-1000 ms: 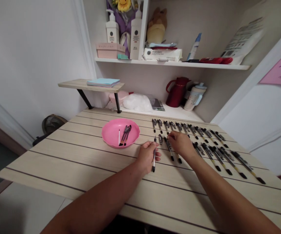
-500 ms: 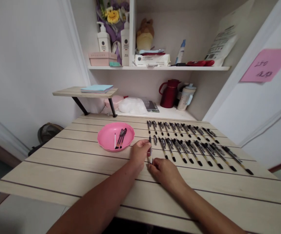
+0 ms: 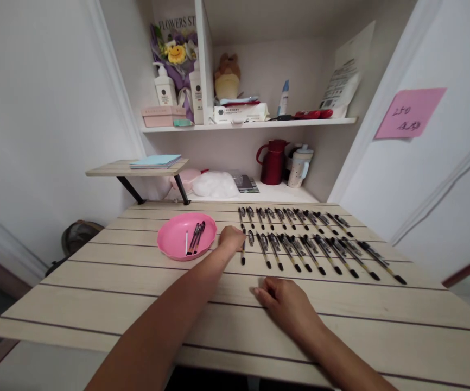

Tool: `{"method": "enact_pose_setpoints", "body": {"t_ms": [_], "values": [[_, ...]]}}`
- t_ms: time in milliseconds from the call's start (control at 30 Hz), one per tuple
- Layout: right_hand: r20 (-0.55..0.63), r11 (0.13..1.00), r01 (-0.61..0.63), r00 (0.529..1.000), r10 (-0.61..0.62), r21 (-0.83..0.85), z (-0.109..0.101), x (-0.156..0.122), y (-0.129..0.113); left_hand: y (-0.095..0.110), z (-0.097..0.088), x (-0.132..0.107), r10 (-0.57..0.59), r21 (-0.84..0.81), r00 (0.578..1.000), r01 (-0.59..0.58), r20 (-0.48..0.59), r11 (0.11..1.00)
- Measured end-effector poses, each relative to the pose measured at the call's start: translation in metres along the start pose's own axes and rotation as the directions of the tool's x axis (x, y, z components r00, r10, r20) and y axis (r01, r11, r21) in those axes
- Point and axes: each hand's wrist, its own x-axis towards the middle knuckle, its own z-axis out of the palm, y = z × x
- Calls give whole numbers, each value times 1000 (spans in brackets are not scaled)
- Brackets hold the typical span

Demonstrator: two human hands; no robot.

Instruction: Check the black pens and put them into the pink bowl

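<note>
My left hand (image 3: pixel 230 238) has its fingers closed on the upper part of a black pen (image 3: pixel 243 256), which lies nearly straight on the table at the left end of the nearer row. Just right of it is a small clear-and-black pen cap (image 3: pixel 251 238). My right hand (image 3: pixel 286 300) rests on the tabletop closer to me, fingers curled in a loose fist, with nothing seen in it. Capped pens (image 3: pixel 275 251) form the nearer row and more pens (image 3: pixel 260 218) the farther one. A pink scalloped dish (image 3: pixel 167 247) holds several dark pen parts (image 3: pixel 196 239) and a thin white stick-like piece (image 3: pixel 186 243).
A small raised shelf (image 3: pixel 113 169) with blue paper (image 3: pixel 156 161) stands at the back left. Behind the table (image 3: pixel 137 282) are a red jug (image 3: pixel 273 163), a patterned cup (image 3: pixel 300 167) and a white plastic bag (image 3: pixel 215 185). A wall shelf (image 3: pixel 251 126) runs above.
My right hand has let go of the pen's lower end and drawn back toward me. The pen, held upright-looking before, now lies beside the row under my left hand. The view has shifted slightly.
</note>
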Motion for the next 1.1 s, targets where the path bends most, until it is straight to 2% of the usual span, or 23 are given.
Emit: {"method": "enact_pose_setpoints", "body": {"t_ms": [233, 533, 800, 1100], "values": [[-54, 995, 45, 997, -50, -84, 10, -4, 6, 1, 13, 11, 122, 301, 991, -101, -51, 948], [-52, 988, 72, 995, -80, -134, 10, -5, 7, 2, 16, 18, 211, 607, 976, -138, -50, 783], [-64, 985, 77, 994, -88, -154, 11, -6, 7, 5, 18, 15, 217, 732, 976, -138, -13, 667], [-63, 984, 82, 994, -93, -161, 12, -6, 8, 7, 19, 12, 235, 769, 972, -154, 4, 621]]}}
